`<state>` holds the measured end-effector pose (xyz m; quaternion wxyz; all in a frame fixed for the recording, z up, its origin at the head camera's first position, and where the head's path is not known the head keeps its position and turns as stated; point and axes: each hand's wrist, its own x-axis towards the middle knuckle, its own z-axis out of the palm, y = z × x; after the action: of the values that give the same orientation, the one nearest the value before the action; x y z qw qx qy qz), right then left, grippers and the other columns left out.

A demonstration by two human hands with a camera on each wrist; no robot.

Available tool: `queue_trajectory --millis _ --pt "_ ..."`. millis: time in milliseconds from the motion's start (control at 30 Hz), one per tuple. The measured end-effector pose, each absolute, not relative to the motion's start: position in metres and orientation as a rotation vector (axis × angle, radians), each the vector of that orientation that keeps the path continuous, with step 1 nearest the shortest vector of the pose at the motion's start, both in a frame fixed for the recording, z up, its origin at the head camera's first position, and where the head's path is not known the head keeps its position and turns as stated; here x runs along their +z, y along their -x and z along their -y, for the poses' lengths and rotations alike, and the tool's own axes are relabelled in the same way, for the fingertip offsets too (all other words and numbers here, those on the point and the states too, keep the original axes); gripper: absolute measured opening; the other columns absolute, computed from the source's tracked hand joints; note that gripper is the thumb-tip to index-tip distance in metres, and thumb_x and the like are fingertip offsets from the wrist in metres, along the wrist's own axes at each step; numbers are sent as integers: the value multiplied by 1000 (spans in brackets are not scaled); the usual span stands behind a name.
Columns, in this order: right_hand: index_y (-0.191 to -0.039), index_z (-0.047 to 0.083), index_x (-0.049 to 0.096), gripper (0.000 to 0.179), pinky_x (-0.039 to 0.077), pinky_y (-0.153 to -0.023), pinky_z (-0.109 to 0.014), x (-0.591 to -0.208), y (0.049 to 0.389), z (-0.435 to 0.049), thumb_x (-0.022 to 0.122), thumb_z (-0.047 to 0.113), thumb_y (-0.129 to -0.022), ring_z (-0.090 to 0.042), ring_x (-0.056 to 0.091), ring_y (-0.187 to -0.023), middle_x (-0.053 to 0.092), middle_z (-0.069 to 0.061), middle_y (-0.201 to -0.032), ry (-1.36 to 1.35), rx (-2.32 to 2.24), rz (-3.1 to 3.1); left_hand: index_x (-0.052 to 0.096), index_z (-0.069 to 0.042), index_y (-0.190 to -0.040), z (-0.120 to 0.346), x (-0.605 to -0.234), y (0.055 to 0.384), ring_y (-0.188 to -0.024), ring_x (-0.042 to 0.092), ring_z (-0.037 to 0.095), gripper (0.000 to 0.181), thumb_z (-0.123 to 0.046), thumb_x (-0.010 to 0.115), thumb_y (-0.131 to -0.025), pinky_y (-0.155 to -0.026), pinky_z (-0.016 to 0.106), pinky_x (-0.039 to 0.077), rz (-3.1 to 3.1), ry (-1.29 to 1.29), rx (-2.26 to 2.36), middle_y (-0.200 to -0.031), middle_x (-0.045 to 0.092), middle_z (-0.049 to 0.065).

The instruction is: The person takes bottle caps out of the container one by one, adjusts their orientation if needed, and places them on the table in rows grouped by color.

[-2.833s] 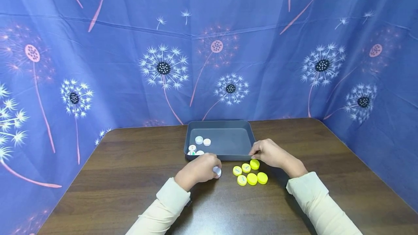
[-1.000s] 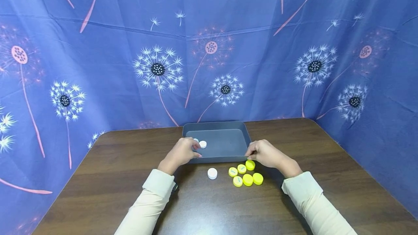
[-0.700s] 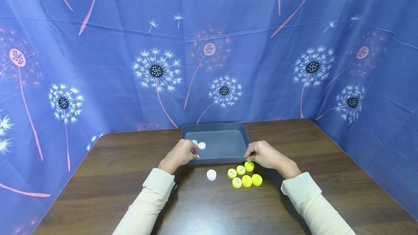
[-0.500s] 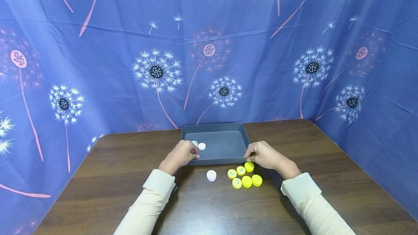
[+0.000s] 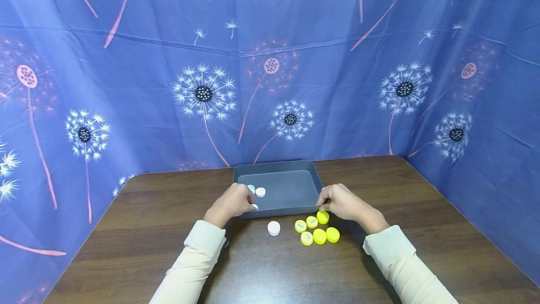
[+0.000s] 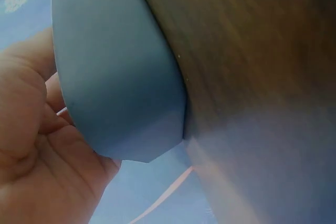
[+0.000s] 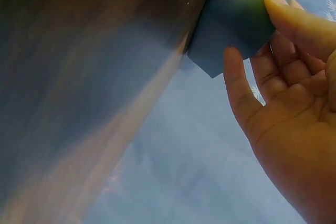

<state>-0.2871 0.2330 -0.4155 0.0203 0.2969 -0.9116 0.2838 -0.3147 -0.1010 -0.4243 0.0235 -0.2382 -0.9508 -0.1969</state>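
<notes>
In the head view a dark grey tray (image 5: 291,186) lies at the back of the table. My left hand (image 5: 231,202) reaches over its front left corner, fingers curled down inside, pinching a white bottle cap (image 5: 255,207) that is mostly hidden. The left wrist view shows the tray's outer wall (image 6: 118,66) against that hand. Two other white caps (image 5: 260,192) sit in the tray beside the fingers. My right hand (image 5: 348,203) grips the front right corner; in the right wrist view its thumb (image 7: 294,19) lies against the tray wall, its little finger extended.
Several yellow caps (image 5: 319,236), some with blue marks, are clustered before the tray's right corner, near the right hand. A single white cap (image 5: 273,228) lies left of them on the brown table (image 5: 126,243). A blue dandelion-print cloth (image 5: 337,83) hangs behind the table.
The left hand set a white cap down on the table, moved left into the tray, and its fingers closed at the front left corner. The right hand stays at the tray corner.
</notes>
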Motion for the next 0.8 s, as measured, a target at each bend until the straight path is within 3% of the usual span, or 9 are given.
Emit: queue_trajectory --millis 567,800 --pt "-83 9 77 16 53 -69 -24 -418 289 -233 75 -6 -81 -13 65 -81 70 0 -83 -936 867 2814 77 -9 -78 102 -427 308 -63 48 10 10 -10 85 -75 -62 29 45 2833 798 -609 -67 64 -5" --pt "-83 11 77 18 53 -68 -24 -417 288 -235 74 -6 -81 -13 65 -81 70 1 -83 -939 856 2813 77 -6 -84 100 -423 304 -80 63 16 10 0 75 -77 -76 36 54 2845 799 -618 -85 71 3"
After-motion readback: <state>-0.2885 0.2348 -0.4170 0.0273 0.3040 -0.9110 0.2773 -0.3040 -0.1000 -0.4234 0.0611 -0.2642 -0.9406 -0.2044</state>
